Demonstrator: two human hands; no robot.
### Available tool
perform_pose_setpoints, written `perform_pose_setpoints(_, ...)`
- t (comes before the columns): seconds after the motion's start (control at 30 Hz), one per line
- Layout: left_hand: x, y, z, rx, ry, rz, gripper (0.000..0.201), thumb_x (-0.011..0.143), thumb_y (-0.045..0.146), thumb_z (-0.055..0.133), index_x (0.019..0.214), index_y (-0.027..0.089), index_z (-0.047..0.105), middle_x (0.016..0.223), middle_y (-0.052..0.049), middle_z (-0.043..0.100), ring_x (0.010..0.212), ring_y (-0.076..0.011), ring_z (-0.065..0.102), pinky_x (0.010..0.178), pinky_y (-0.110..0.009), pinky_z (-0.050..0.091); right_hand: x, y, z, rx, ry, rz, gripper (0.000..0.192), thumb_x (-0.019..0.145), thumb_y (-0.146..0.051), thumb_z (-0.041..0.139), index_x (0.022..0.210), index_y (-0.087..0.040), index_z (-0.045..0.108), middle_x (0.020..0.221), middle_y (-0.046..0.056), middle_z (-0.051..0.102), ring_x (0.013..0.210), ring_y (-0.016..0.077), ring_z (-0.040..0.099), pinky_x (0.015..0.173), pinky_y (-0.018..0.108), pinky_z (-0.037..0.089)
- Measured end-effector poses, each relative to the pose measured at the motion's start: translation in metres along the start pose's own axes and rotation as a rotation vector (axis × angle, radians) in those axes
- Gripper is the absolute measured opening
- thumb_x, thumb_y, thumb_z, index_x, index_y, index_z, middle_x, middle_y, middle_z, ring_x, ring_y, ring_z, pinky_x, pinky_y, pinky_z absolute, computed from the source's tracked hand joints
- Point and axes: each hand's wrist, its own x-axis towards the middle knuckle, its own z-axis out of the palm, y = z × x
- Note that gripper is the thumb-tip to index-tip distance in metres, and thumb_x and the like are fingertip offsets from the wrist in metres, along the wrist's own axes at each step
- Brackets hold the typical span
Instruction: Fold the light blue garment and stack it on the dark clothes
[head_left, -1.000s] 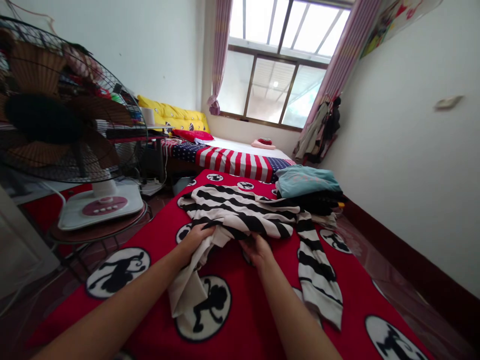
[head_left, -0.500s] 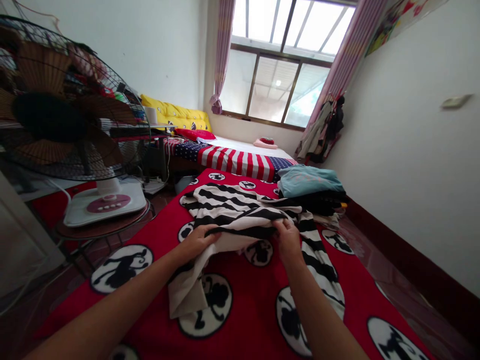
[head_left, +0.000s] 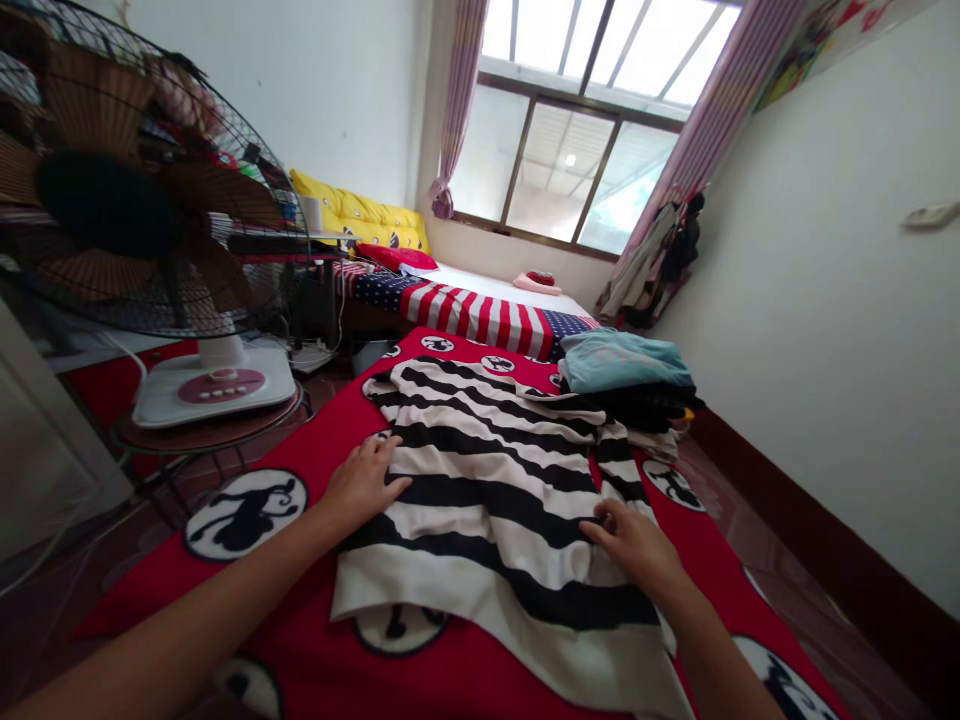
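Observation:
A black-and-white striped sweater (head_left: pixel 487 500) lies spread over the red blanket (head_left: pixel 300 640), its pale hem towards me and a little wavy. At the sweater's left edge rests my left hand (head_left: pixel 365 485), open, with thumb and fingers apart. My right hand (head_left: pixel 637 545) is on the right side of the sweater, fingers loosely bent and slightly apart, thumb touching the cloth. One striped sleeve runs down the right side, partly behind my right hand. The left sleeve shows only as a short piece near the shoulder.
A pile of folded clothes (head_left: pixel 626 365), light blue on top, sits at the blanket's far right. To the left, a large fan (head_left: pixel 109 205) stands on a round stool (head_left: pixel 217 425). Behind is a bed with a flag-patterned cover (head_left: pixel 480 315). A white wall (head_left: pixel 825 300) rises at right.
The sweater's lower part, bunched and folded back in both hands before, now lies flattened out towards me. My hands have let go and moved apart, the left one left, the right one right and lower.

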Motion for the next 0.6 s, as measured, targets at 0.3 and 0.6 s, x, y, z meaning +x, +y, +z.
perform_pose_setpoints(0.3, 0.003, -0.023, -0.039, -0.384, -0.276, -0.02, 0.048, 0.057, 0.016, 0.053, 0.101, 0.022, 0.072, 0.079, -0.001, 0.07, 0.066, -0.0202, 0.062, 0.064, -0.027, 0.047, 0.0, -0.006, 0.017, -0.07, 0.039, -0.055, 0.019, 0.08, -0.023, 0.055, 0.097, -0.025, 0.063, 0.086, 0.002, 0.069, 0.083, 0.0209, 0.065, 0.066, 0.028, 0.036)
perform_pose_setpoints(0.6, 0.018, -0.029, -0.072, 0.185, -0.229, 0.057, 0.02, 0.058, 0.02, 0.062, 0.071, 0.026, 0.076, 0.092, -0.008, 0.068, 0.096, -0.0335, 0.061, 0.08, -0.039, 0.047, -0.005, -0.022, -0.006, 0.102, 0.171, -0.188, 0.012, 0.072, -0.02, 0.064, 0.08, -0.026, 0.072, 0.1, 0.004, 0.065, 0.094, 0.022, 0.063, 0.071, 0.029, 0.043)
